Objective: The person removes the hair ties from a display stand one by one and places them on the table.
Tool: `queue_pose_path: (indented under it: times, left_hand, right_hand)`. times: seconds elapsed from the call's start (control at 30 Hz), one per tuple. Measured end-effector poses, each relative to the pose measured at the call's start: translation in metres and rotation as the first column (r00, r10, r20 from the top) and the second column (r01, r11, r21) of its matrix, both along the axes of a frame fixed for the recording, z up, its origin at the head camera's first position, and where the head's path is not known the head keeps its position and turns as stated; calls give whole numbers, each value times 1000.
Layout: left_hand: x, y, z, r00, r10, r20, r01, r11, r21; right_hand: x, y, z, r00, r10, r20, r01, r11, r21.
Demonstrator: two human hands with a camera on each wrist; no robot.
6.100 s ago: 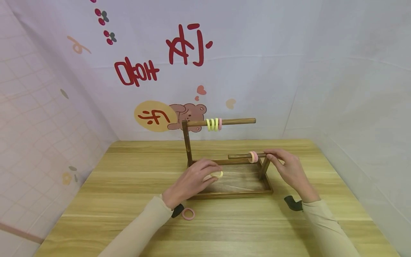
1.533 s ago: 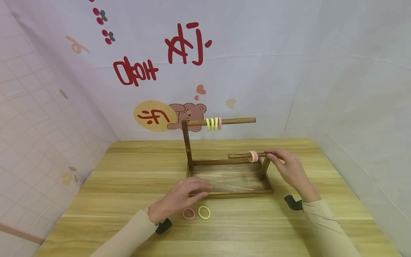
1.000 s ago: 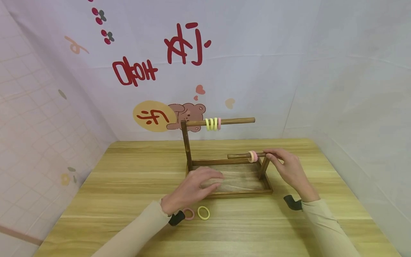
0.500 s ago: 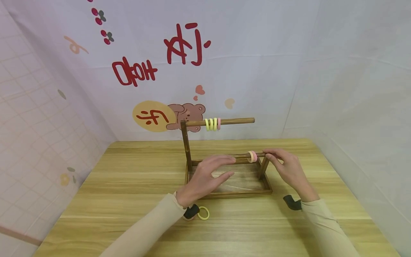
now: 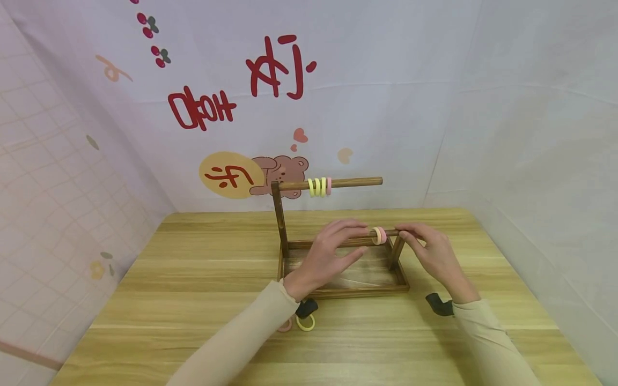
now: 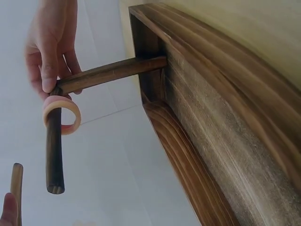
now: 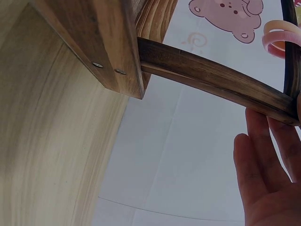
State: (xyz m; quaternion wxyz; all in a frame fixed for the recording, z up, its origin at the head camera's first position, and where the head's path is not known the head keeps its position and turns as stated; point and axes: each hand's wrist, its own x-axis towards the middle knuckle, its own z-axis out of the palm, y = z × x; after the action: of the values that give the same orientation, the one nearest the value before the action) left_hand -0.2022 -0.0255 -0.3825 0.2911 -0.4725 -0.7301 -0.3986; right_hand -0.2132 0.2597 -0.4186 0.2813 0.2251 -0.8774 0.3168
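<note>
A white cloth [image 5: 376, 118] hangs at the far side, and before it is a wooden table [image 5: 203, 300]. On the table stands a rack [image 5: 281, 220]; its tray [image 5: 367, 292] lies under the left hand [image 5: 325, 260]. This hand has fingers and thumb spread apart, with nothing gripped between them. The right hand [image 5: 432, 254] pinches the rack at the corner where the right post [image 5: 396, 253] meets the lower bar [image 6: 54, 155].

The upper bar [image 5: 357, 182], farther and higher, carries three yellow rings [image 5: 317, 187] and one more pink [image 5: 329, 186]. The lower bar runs the other way, its free end at left. Around it hang the peach ring [image 5: 378, 234] and the pink ring [image 5: 383, 235], side by side, just right of the left fingertips; the left hand looks the nearer. I judge this relation most important: along the bar's long axis only the left way is free, because the post closes the right. Bare bar there gives room, and the tray's rim is well below. On the near table lie a loose yellow ring [image 5: 306, 329] and a loose pink ring [image 5: 288, 327], both partly hidden.
</note>
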Motion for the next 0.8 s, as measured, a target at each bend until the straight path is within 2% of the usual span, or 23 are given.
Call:
queue_pose_path:
  times: [0.27,0.47,0.8]
  left_hand:
    - [-10,8,-3,997,55,48,-53,997,-58]
    - [-16,15,-4,994,74,80,-68,994,-83]
    - [-27,26,-10,991,133,-19,-134,982,-132]
  right_hand:
    - [0,0,0,1000,0,0,0,1000,-3]
    - [0,0,0,1000,1,-5,-1,1000,-3]
    - [-1,1,-1,1000,0,5,0,1000,0]
